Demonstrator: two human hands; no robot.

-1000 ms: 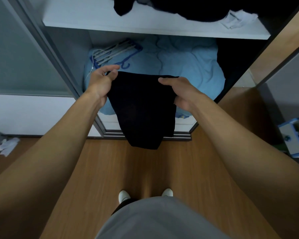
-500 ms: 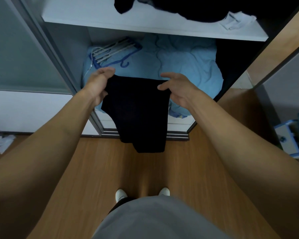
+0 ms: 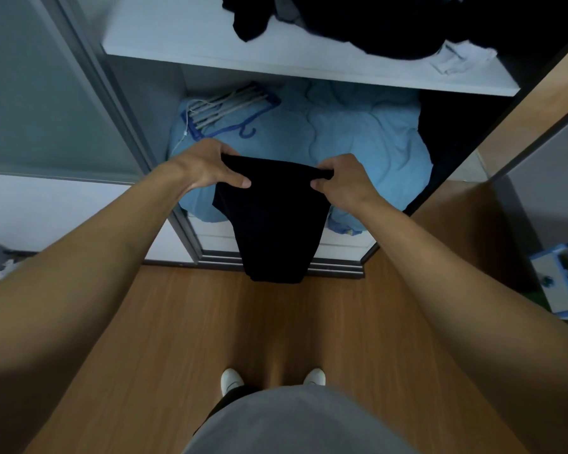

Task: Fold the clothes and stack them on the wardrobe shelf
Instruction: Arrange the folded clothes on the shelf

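- The left hand (image 3: 207, 167) grips the top left corner of a black garment (image 3: 273, 217): its thumb lies across the near face of the cloth, and the other fingers curl over the top edge and go out of sight behind it.
- The right hand (image 3: 345, 181) grips the top right corner the same way, thumb tip pressed on the near face, fingers curled over the edge with the cloth bunched between them.
- The black garment hangs freely from the two hands in front of the open wardrobe, its top edge stretched nearly level between them and its lower end narrowing down to the sliding-door track (image 3: 335, 273), clear of the wooden floor (image 3: 276, 329).
- Behind it, a light blue quilt (image 3: 358, 139) fills the lower compartment, with a bundle of hangers (image 3: 223, 109) lying on its left part.
- Above, the white shelf (image 3: 184, 31) carries a loose heap of dark clothes (image 3: 374, 24) towards its right, with a crumpled white piece (image 3: 459, 57) beside the heap.
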